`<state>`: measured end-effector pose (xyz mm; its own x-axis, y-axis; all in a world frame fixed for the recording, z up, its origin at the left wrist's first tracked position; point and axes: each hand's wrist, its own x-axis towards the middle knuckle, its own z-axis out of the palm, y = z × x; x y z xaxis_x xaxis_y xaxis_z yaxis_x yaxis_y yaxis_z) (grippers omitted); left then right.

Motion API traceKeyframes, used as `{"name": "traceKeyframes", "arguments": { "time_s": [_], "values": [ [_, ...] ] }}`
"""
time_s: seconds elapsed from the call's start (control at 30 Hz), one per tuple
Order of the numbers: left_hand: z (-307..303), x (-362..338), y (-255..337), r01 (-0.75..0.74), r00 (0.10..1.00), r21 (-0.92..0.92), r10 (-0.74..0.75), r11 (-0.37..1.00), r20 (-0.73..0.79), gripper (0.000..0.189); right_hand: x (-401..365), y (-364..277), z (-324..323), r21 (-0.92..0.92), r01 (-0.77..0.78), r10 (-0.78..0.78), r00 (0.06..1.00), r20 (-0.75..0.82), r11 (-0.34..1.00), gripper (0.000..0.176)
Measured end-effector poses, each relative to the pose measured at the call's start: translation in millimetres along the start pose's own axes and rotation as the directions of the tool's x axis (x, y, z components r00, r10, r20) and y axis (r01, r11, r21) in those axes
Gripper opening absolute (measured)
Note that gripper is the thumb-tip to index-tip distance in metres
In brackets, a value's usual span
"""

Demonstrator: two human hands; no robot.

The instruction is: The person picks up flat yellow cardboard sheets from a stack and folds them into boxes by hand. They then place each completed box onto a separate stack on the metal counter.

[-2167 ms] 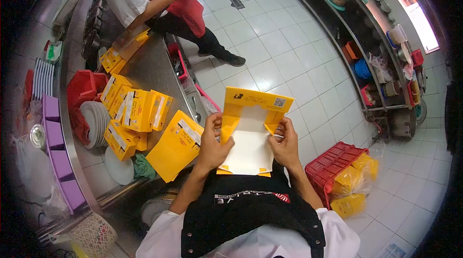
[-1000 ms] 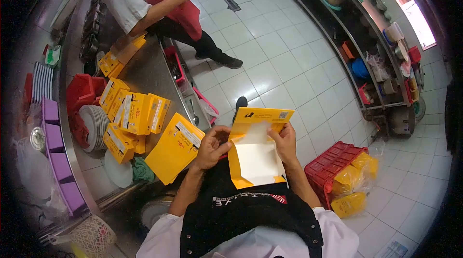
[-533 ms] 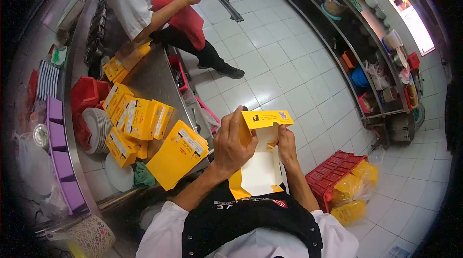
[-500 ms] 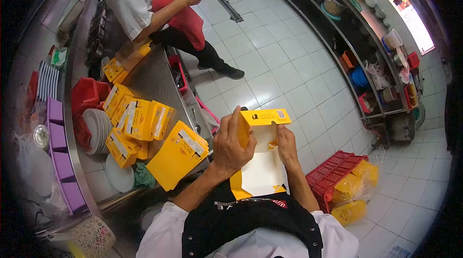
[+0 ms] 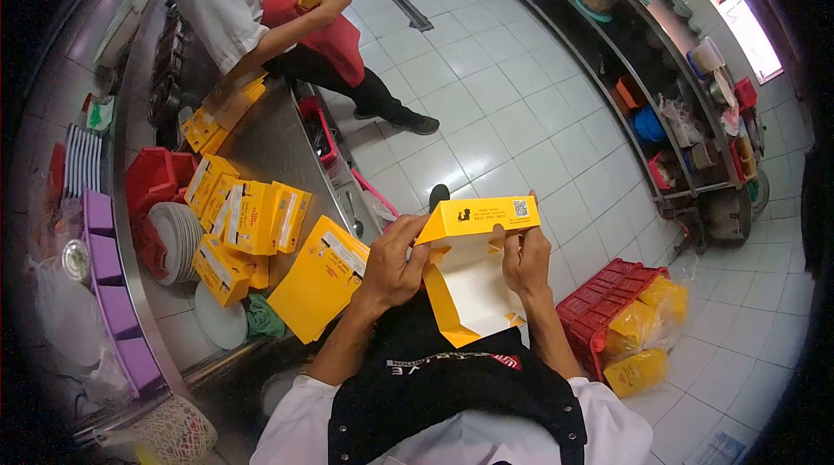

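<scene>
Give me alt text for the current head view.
A person's left hand and right hand hold an open, white-lined yellow cardboard box. To the left, more yellow boxes sit on a metal counter beside a flat yellow cardboard stack.

Open box [image 5: 473, 270] btwn L hand [image 5: 395, 263] & R hand [image 5: 527, 263]. Counter [image 5: 280, 139] L of box: flat-box stack [image 5: 313, 287] there, nearest to box; made-up boxes [image 5: 252, 220] further L of box, past stack; plates [image 5: 171, 244] piled L of those. Co-worker [image 5: 282, 5] ahead-L of box, beside counter. Crate [image 5: 599, 300] R of box, on flr [image 5: 512, 131], w/ bagged packs [image 5: 638, 369] along crate's R side. Shelving [image 5: 601, 57] far ahead-R of box.
</scene>
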<state>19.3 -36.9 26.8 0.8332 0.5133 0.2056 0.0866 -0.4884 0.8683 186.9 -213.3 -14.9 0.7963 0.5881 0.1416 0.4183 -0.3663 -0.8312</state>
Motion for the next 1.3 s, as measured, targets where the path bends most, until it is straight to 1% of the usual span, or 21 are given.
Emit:
{"name": "traceKeyframes", "arguments": {
  "time_s": [0.07, 0.2, 0.3, 0.37, 0.4, 0.43, 0.47, 0.53, 0.57, 0.7, 0.73, 0.8, 0.83, 0.87, 0.93, 0.97, 1.07, 1.1, 1.2, 1.23, 1.3],
  "values": [
    [-2, 0, 0, 0.023, 1.000, -0.002, -0.023, 1.000, 0.003, 0.040, 0, 7, -8, -0.101, 0.028, -0.021, 0.998, 0.066, 0.995, 0.035],
    [-8, -3, -2, 0.092, 0.991, -0.006, -0.091, 0.996, 0.095, 0.057, 4, 11, -23, -0.014, 0.058, -0.057, 0.998, 0.032, 0.998, 0.039],
    [-17, -10, 1, 0.139, 0.952, -0.041, -0.122, 0.989, 0.279, 0.101, 2, 17, -32, 0.091, 0.093, -0.099, 0.993, 0.064, 0.991, 0.036],
    [-27, -19, 10, 0.122, 0.923, -0.101, -0.076, 0.987, 0.377, 0.130, -2, 10, -39, 0.146, 0.090, -0.100, 0.993, 0.066, 0.985, 0.034],
    [-33, -24, 12, 0.114, 0.906, -0.133, -0.049, 0.984, 0.419, 0.144, -8, 4, -45, 0.133, 0.048, -0.065, 0.990, 0.126, 0.990, 0.033],
    [-37, -32, 5, 0.164, 0.861, -0.109, -0.088, 0.980, 0.501, 0.161, -14, -2, -53, 0.120, 0.018, -0.040, 0.983, 0.181, 0.993, 0.033],
    [-38, -38, -1, 0.208, 0.844, -0.145, -0.103, 0.967, 0.526, 0.160, -20, -8, -59, 0.105, -0.012, -0.014, 0.971, 0.238, 0.994, 0.032],
    [-39, -51, -12, 0.300, 0.810, -0.208, -0.133, 0.931, 0.572, 0.158, -32, -18, -55, 0.085, -0.001, -0.018, 0.974, 0.226, 0.996, 0.031],
    [-41, -54, -14, 0.322, 0.783, -0.164, -0.165, 0.933, 0.599, 0.153, -38, -21, -52, 0.075, 0.000, -0.016, 0.976, 0.218, 0.997, 0.031],
    [-34, -65, -10, 0.259, 0.821, -0.115, -0.156, 0.959, 0.550, 0.143, -59, -19, -48, 0.095, -0.101, 0.079, 0.973, 0.216, 0.990, 0.031],
    [-26, -68, -10, 0.344, 0.855, -0.311, -0.158, 0.886, 0.495, 0.142, -62, -19, -48, 0.097, -0.123, 0.100, 0.972, 0.212, 0.988, 0.031],
    [-3, -74, -11, 0.412, 0.905, -0.665, -0.195, 0.623, 0.379, 0.140, -67, -10, -41, 0.113, -0.054, 0.041, 0.993, 0.112, 0.992, 0.035],
    [2, -69, -3, 0.366, 0.931, -0.735, -0.225, 0.571, 0.289, 0.135, -67, -14, -38, 0.111, -0.039, 0.031, 0.996, 0.078, 0.993, 0.036],
    [9, -66, -4, 0.316, 0.949, -0.735, -0.213, 0.599, 0.234, 0.134, -65, -16, -36, 0.108, -0.023, 0.018, 0.999, 0.044, 0.994, 0.036],
    [22, -61, -10, 0.215, 0.975, -0.727, -0.183, 0.652, 0.124, 0.132, -67, -13, -32, 0.107, 0.045, -0.052, 0.997, 0.063, 0.993, 0.040],
    [28, -57, -10, 0.142, 0.984, -0.765, -0.174, 0.628, 0.039, 0.114, -68, -12, -30, 0.107, 0.082, -0.090, 0.993, 0.074, 0.991, 0.042],
    [22, -42, -3, 0.229, 0.936, -0.815, -0.352, 0.533, 0.033, 0.094, -67, -17, -31, 0.151, 0.092, -0.116, 0.980, 0.163, 0.984, 0.048],
    [24, -39, -5, 0.202, 0.942, -0.810, -0.335, 0.551, 0.007, 0.075, -68, -15, -29, 0.197, 0.085, -0.121, 0.976, 0.180, 0.977, 0.054],
    [28, -36, -10, 0.228, 0.909, -0.818, -0.416, 0.529, -0.016, 0.060, -63, -22, -25, 0.187, 0.177, -0.220, 0.945, 0.242, 0.966, 0.058],
    [31, -37, -12, 0.216, 0.887, -0.842, -0.459, 0.495, -0.042, 0.054, -63, -17, -24, 0.222, 0.148, -0.211, 0.931, 0.297, 0.964, 0.065],
    [41, -39, -21, 0.186, 0.834, -0.885, -0.545, 0.426, -0.087, 0.043, -57, -27, -25, 0.235, 0.174, -0.256, 0.885, 0.390, 0.956, 0.068]
  ]
}}
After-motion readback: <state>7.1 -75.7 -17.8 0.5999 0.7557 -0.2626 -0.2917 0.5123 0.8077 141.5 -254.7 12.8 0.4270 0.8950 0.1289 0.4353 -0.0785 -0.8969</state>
